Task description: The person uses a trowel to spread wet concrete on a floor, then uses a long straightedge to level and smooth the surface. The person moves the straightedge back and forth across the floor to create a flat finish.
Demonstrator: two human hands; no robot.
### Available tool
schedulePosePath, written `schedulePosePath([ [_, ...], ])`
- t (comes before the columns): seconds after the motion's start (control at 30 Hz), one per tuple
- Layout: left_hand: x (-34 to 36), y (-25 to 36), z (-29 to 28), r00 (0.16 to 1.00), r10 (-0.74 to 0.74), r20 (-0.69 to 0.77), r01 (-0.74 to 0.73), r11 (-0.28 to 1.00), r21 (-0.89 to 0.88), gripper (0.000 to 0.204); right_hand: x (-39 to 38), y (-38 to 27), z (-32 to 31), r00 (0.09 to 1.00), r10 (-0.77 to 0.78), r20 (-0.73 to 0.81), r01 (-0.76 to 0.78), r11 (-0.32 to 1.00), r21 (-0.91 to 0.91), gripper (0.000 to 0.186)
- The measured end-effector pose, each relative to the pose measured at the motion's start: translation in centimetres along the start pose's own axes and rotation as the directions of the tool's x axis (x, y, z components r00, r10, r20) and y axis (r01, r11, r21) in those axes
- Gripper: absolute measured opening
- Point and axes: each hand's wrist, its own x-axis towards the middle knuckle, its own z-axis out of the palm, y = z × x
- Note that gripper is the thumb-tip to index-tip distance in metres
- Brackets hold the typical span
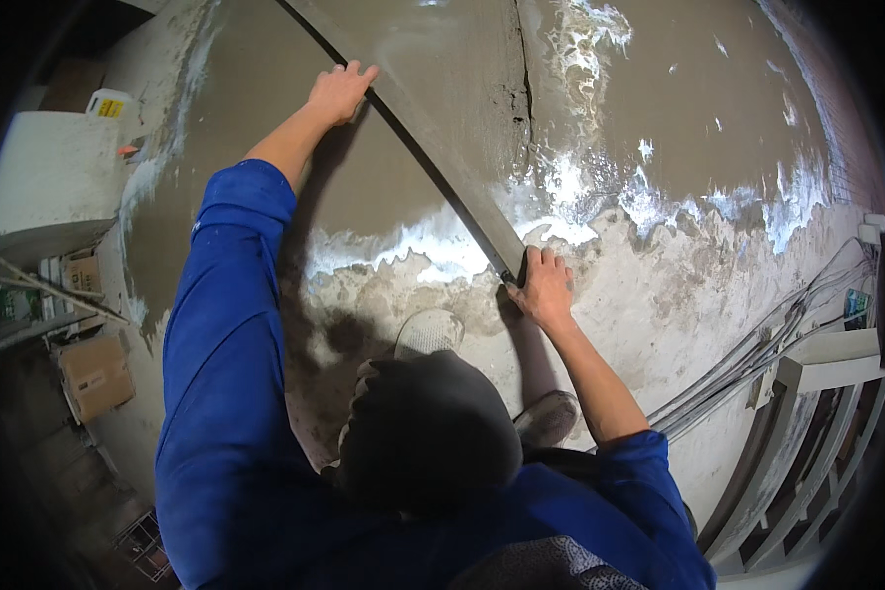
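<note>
A long straight bar point(438, 177), grey on its face with a dark edge, lies diagonally across wet grey mortar point(698, 88). My left hand point(340, 96) grips the bar's upper part with fingers curled over it. My right hand point(546, 287) holds the lower end, fingers bent around it, near the ragged border where the glistening mortar meets rough, pale floor point(649, 305). My shoes point(546, 418) show below, partly hidden by my blue-sleeved body.
On the left are a white ledge point(49, 167), a jug point(108, 103), a cardboard box point(93, 376), thin sticks and a wire rack point(146, 546). Loose cables point(757, 324) and a pale railing point(811, 433) lie on the right.
</note>
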Motion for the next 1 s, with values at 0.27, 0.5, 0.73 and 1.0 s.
schedulePosePath([
  [0.27, 5.7, -1.1, 4.2, 0.972, 0.234, -0.017, -0.231, 0.968, 0.099, 0.033, 1.7, -0.8, 0.0, 0.998, -0.002, -0.067, 0.0, 1.0, -0.018, 0.057],
  [0.5, 8.8, -2.5, 5.7, 0.933, 0.356, -0.04, -0.354, 0.933, 0.063, 0.026, 2.1, -1.0, -0.4, 0.999, 0.013, -0.043, -0.013, 1.0, -0.001, 0.051],
  [0.73, 8.1, -0.8, 5.7, 0.924, 0.371, -0.092, -0.376, 0.925, -0.048, 0.022, 0.8, 0.6, -0.9, 1.0, 0.014, -0.023, -0.015, 1.0, -0.011, 0.047],
  [1.0, 4.2, 3.8, 5.5, 0.909, 0.381, -0.167, -0.401, 0.91, -0.106, 0.019, -3.8, 4.8, -0.5, 1.0, 0.018, -0.019, -0.019, 0.999, -0.051, 0.046],
])
